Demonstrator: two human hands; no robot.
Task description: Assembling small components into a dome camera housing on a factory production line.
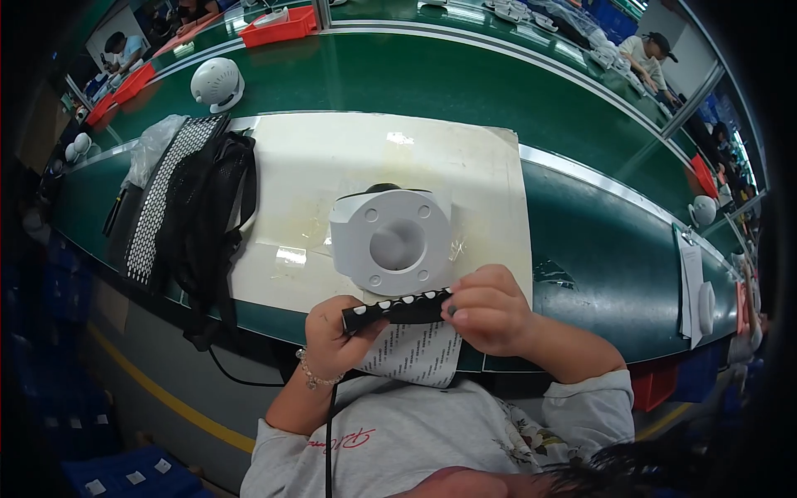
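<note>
My left hand (334, 336) is closed on a sheet of adhesive pads (411, 310), black with a row of round holes along its bent upper edge. Its white printed backing (408, 355) hangs below, toward my lap. My right hand (496, 314) pinches a small dark round pad (451, 310) at the right end of the sheet. Just beyond my hands, a white plastic appliance base (349, 249) faces up, with a round central opening and several small round recesses around it. What lies under the base is mostly hidden.
Cream cardboard (290, 166) covers part of the green bench (598, 241). At left lie a black mesh bag (199, 191) and a black sheet with white holes (170, 195). A white round appliance (217, 85) stands behind. A clipboard (689, 282) lies far right. Other people work across the line.
</note>
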